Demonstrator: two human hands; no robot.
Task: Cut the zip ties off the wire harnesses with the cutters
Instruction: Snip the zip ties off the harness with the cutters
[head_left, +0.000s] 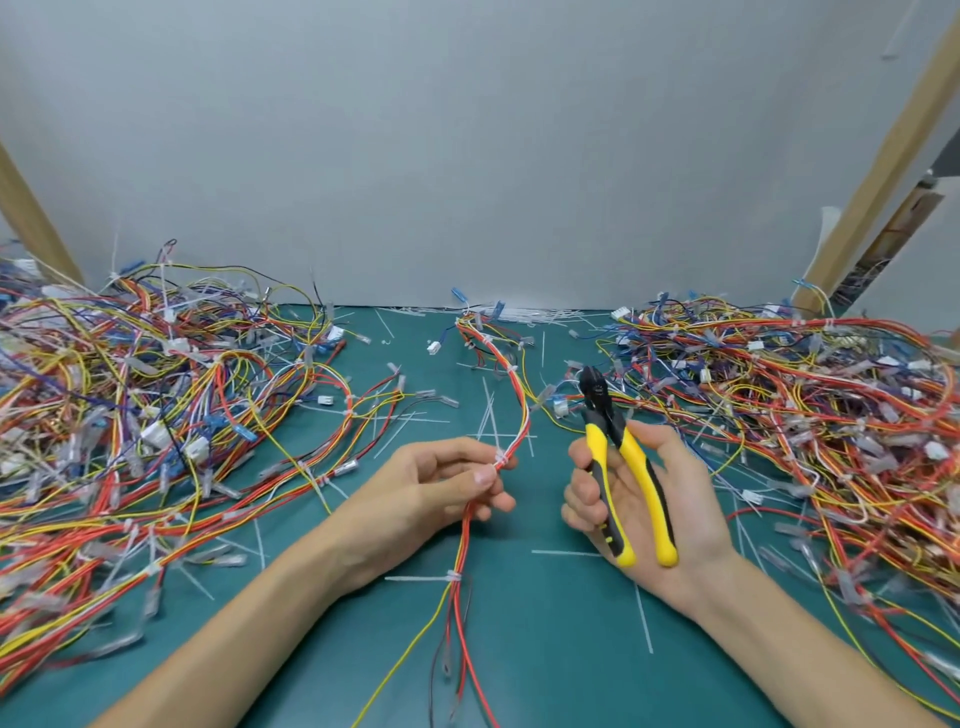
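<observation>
My left hand (436, 486) pinches a red, orange, yellow and white wire harness (511, 405) just below a white zip tie (500, 459). The harness runs from the far middle of the mat through my fingers and down toward me, with a second zip tie (453, 576) lower on it. My right hand (649, 512) lies palm up and holds the yellow-and-black cutters (618, 457), fingers curled round one handle. The black jaws point away from me, to the right of the harness and apart from it.
Large tangled heaps of coloured harnesses (140, 415) fill the left, and another harness heap (810, 405) fills the right. Cut white zip-tie pieces (488, 415) litter the green mat (545, 649). A grey wall stands behind, with wooden posts (883, 166) at both sides.
</observation>
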